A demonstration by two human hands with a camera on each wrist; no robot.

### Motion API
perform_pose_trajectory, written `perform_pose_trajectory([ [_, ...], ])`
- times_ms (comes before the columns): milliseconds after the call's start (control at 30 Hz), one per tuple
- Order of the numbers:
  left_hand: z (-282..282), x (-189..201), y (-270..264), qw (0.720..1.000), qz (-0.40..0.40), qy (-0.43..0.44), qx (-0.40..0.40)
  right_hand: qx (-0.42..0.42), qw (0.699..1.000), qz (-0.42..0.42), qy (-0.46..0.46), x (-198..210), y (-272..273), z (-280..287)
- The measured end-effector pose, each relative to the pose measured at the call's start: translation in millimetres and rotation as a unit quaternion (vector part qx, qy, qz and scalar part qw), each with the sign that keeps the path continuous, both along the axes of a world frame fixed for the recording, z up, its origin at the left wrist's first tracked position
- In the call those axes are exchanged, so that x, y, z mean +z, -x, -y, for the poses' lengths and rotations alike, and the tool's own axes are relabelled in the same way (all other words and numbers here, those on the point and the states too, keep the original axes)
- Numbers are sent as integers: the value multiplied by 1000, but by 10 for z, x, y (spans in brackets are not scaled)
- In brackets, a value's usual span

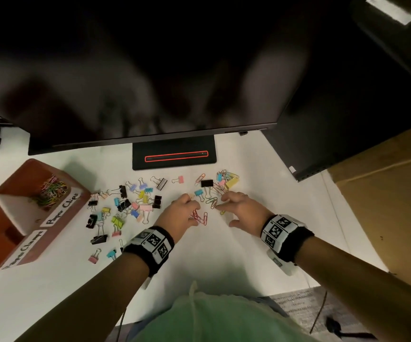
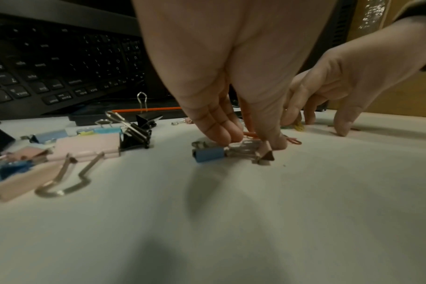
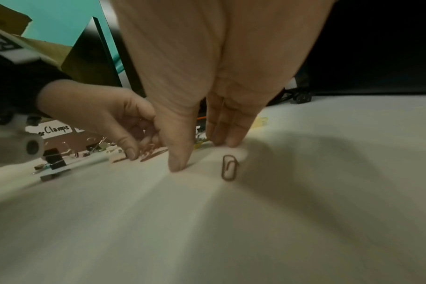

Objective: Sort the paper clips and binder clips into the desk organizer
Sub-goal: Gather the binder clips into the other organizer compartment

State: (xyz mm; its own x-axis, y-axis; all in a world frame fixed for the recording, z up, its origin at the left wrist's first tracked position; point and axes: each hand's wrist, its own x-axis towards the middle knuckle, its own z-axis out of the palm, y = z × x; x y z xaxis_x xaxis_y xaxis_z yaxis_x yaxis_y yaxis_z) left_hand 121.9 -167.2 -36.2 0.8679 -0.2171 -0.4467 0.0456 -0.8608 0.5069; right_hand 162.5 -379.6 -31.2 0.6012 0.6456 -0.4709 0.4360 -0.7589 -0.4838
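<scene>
Hands first: your left hand (image 1: 184,210) is down on the white worktop (image 1: 224,255) with its fingers curled over a small bunch of red paper clips (image 1: 200,217). From the left wrist view its fingertips (image 2: 227,134) press on the clips beside a blue binder clip (image 2: 209,154), but you cannot tell whether any clip is truly pinched. Your right hand (image 1: 242,209) sits just to the right, fingers spread and relaxed, thumb and fingertips touching the worktop and holding nothing; a single paper clip (image 3: 229,167) lies just beside its thumb.

Loose binder clips (image 1: 123,208) in many colours lie scattered to the left of your hands, and a smaller mixed heap (image 1: 225,180) lies beyond them on the far right. The brown desk organizer (image 1: 14,245) stands at the left edge, well apart from both hands, its far compartment, labelled "Paper Clips", already holding coloured clips (image 1: 51,191). A dark monitor (image 1: 150,82) stands on the far side.
</scene>
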Motion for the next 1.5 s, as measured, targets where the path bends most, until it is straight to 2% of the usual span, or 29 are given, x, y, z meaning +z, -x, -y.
perform_pose_trajectory([
  [167,28,-25,-69,1000,7,-7,-8,-61,995,24,-74,-62,4,-116],
  [333,2,-12,-66,997,43,-46,-52,-68,996,16,-47,-84,-30,-260],
  [567,-74,26,-57,996,49,-60,-38,-127,990,-43,-44,-75,-69,-285],
  [700,-145,30,-78,999,38,-33,12,-144,987,-33,-69,-105,-43,-270],
  [900,-230,125,-42,993,82,53,69,-139,985,-4,-106,-123,-5,-284],
  [1100,-86,206,50,991,22,115,57,-133,988,-9,-78,-114,-133,-417],
  [1267,134,33,61,995,-18,60,81,-126,991,-15,-32,-76,-112,-388],
  [1500,267,-42,-17,999,15,-11,51,-128,990,-17,-50,-133,-10,-261],
])
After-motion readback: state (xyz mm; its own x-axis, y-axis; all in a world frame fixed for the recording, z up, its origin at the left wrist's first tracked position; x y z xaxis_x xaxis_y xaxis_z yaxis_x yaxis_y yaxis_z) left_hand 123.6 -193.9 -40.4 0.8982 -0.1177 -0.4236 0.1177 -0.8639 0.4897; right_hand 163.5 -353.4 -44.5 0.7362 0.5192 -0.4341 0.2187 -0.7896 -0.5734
